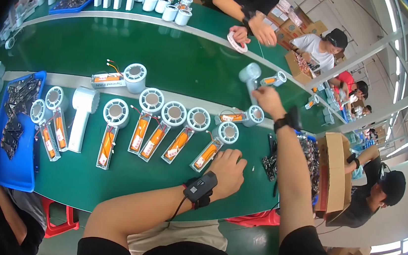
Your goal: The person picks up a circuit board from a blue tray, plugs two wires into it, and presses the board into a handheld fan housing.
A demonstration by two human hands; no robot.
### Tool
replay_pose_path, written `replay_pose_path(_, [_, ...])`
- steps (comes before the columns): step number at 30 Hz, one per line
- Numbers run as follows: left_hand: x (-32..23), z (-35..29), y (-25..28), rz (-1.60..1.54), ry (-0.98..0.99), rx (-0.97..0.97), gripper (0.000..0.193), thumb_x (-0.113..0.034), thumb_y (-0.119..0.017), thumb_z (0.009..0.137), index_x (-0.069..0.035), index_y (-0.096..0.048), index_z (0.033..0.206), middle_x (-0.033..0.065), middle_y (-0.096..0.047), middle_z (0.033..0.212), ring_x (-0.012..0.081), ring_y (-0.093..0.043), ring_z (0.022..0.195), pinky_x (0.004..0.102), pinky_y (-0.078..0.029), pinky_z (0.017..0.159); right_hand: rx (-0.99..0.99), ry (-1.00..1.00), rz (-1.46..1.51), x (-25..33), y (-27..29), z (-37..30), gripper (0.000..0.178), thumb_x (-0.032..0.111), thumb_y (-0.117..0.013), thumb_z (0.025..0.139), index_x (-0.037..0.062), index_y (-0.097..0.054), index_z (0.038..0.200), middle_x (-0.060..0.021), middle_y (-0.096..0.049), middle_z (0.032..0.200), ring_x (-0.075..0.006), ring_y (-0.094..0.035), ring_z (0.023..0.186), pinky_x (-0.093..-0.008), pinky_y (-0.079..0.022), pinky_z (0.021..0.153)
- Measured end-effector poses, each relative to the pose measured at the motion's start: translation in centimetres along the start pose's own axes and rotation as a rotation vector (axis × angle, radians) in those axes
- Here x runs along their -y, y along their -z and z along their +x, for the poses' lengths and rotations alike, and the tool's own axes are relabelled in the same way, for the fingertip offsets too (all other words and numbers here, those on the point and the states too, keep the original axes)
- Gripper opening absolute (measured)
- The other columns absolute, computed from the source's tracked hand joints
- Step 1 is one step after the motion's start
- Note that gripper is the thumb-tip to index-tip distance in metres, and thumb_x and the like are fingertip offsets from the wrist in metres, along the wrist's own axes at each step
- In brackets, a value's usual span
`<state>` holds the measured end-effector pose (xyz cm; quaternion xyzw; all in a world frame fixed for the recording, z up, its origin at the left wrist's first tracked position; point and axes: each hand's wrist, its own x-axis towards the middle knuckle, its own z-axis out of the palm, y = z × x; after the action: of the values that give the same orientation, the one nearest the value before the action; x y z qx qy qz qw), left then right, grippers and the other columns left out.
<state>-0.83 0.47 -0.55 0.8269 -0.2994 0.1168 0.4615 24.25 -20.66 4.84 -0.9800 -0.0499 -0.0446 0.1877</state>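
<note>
My right hand (269,102) reaches to the far right, its fingers closed on the handle of a pale blue handheld fan (250,74), which is slightly blurred. Just below that hand lies another fan (254,115) with an orange battery in its opened handle. My left hand (228,171) rests on the table with fingers loosely bent and slightly apart, and nothing shows in them. Beside its fingertips is an opened fan (207,153). Several more opened fans (140,131) with orange batteries and loose wires lie in a row to the left. One white-handled fan (81,119) lies face down among them.
A blue tray (16,167) with black parts stands at the left. More black parts (308,153) and a cardboard box (336,171) are at the right. Beyond a metal rail runs a green belt (172,49). Co-workers sit across it, one beside a white tape roll (237,42).
</note>
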Motion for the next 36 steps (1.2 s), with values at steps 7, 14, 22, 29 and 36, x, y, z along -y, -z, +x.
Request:
replay_pose_path(7, [0.1,-0.4,-0.1,0.005,0.089,-0.026,0.039,-0.011,-0.072,0.078,-0.001,-0.063,0.115,0.0206,-0.054,0.129,0.0383,-0.054,0.119,0.0468,-0.045,0.098,0.126,-0.135,0.222,1.7,0.2,-1.6,0.049,0.039,-0.076,0.091,-0.0040,-0.071,0.112,-0.0132,-0.076,0.093,-0.0222,-0.071,0.084,-0.0359,-0.056,0.078])
replay_pose_path(14, [0.9,0.3,0.4,0.169,0.192,-0.214,0.046,-0.012,-0.071,0.074,-0.003,-0.061,0.118,0.0235,-0.050,0.139,0.0425,-0.048,0.129,0.0559,-0.037,0.106,-0.038,0.039,0.137,6.6,-1.5,-11.7,0.060,0.035,-0.084,0.085,0.0014,-0.063,0.130,-0.0155,-0.069,0.113,-0.0224,-0.066,0.099,-0.0346,-0.054,0.085])
replay_pose_path(22, [3.1,2.6,1.4,0.033,0.158,-0.308,0.055,-0.014,-0.074,0.077,-0.003,-0.055,0.128,0.0189,-0.052,0.130,0.0380,-0.049,0.123,0.0489,-0.038,0.104,-0.346,0.003,0.440,1.0,0.8,-12.5,0.080,0.016,-0.092,0.072,0.0040,-0.053,0.141,-0.0158,-0.057,0.130,-0.0233,-0.055,0.123,-0.0353,-0.054,0.095])
replay_pose_path(29, [2.7,1.9,2.3,0.098,0.103,-0.136,0.042,-0.015,-0.074,0.082,-0.007,-0.061,0.121,0.0114,-0.056,0.119,0.0326,-0.052,0.114,0.0439,-0.037,0.099,-0.244,0.084,0.225,3.2,5.9,-12.7,0.061,0.014,-0.085,0.077,0.0028,-0.061,0.131,-0.0177,-0.061,0.130,-0.0285,-0.065,0.111,-0.0384,-0.055,0.092])
replay_pose_path(36, [2.3,2.3,2.1,0.106,0.078,-0.091,0.019,-0.011,-0.074,0.082,-0.008,-0.066,0.098,0.0064,-0.058,0.103,0.0270,-0.055,0.103,0.0407,-0.038,0.091,0.089,-0.036,-0.344,-5.3,7.3,-14.6,0.040,0.022,-0.079,0.082,0.0016,-0.071,0.115,-0.0175,-0.074,0.090,-0.0313,-0.072,0.087,-0.0397,-0.056,0.081])
